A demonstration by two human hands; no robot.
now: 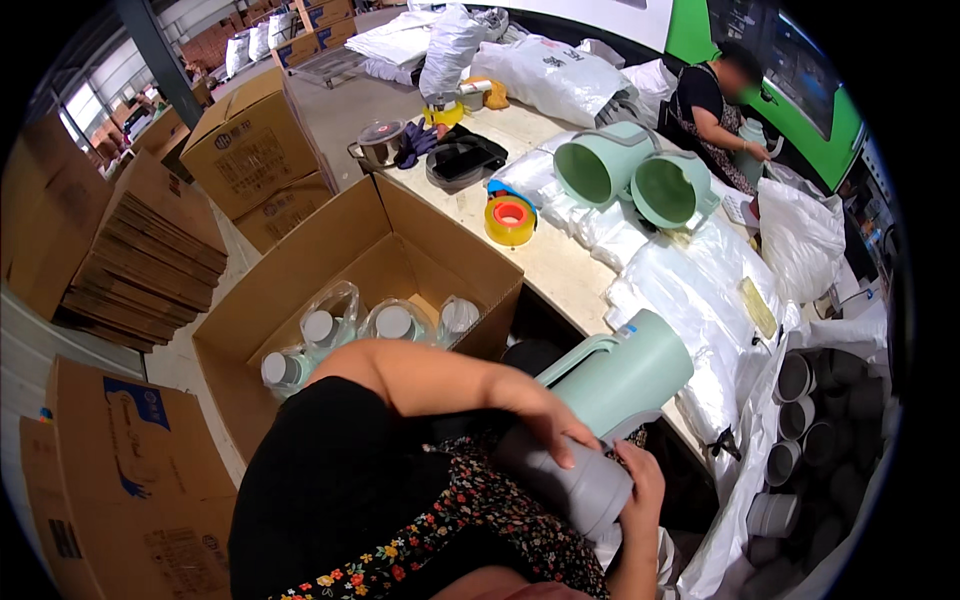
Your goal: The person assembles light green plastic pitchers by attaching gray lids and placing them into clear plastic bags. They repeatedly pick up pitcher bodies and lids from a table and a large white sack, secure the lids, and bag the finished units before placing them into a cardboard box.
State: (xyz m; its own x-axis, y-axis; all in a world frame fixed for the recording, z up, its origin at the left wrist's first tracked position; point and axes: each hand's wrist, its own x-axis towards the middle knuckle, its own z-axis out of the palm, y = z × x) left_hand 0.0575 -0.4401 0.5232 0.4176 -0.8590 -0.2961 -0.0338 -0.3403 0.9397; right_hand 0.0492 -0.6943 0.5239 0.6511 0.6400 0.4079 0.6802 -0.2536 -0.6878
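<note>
My left hand (pixel 550 418) grips the top of a grey cylindrical liner (pixel 575 478) where it meets a pale green jug shell (pixel 622 375) with a handle. Lower down, my right hand (pixel 640 492) cups the grey liner's end from the right. The jug lies tilted over my lap at the table's near edge. An open cardboard box (pixel 350 255) to my left holds several bagged jugs (pixel 330 325) with grey lids.
On the table (pixel 555 265) lie two green jug shells (pixel 640 175), a yellow tape roll (pixel 509 220) and clear plastic bags (pixel 690 290). A bag of grey liners (pixel 815 440) sits at right. Flat cardboard stacks (pixel 150 250) stand at left. Another person (pixel 715 110) works at the far end.
</note>
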